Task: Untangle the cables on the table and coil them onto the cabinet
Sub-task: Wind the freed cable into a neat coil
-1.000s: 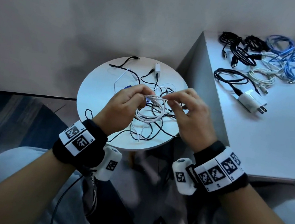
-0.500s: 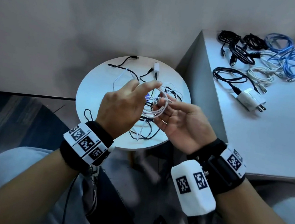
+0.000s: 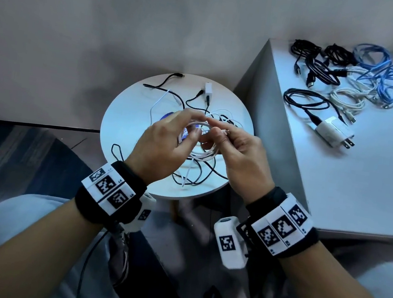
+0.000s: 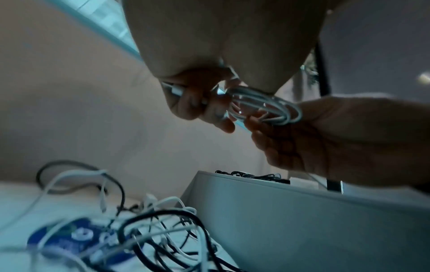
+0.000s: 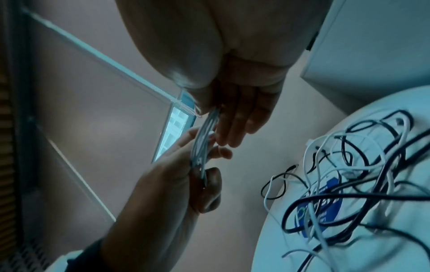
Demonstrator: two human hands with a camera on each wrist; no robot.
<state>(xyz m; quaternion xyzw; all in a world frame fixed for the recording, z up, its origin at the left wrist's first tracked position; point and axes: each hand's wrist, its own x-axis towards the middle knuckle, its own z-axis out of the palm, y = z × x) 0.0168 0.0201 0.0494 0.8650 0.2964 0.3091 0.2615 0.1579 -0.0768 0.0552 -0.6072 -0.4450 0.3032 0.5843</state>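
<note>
A small white cable coil [image 3: 203,152] hangs in the air above the round table [image 3: 129,125], held between both hands. My left hand [image 3: 193,129] pinches its left side and a white plug end [image 4: 173,90] with curled fingers. My right hand [image 3: 214,132] pinches the coil's [image 4: 264,105] right side between thumb and fingers. In the right wrist view the coil [image 5: 203,141] shows edge-on between the two hands. A tangle of black and white cables [image 3: 199,174] lies on the table below. The grey cabinet [image 3: 359,188] stands to the right.
Coiled black cables [image 3: 317,64], blue cables [image 3: 385,78] and white cables [image 3: 347,100] lie at the cabinet's far end, with a white charger plug [image 3: 333,133] nearer. A white adapter [image 3: 208,89] sits at the table's back. My knees are below the table.
The right hand has turned from palm-up to palm-down and pinches the coil from the right. The left hand's stretched fingers have curled back onto the coil.
</note>
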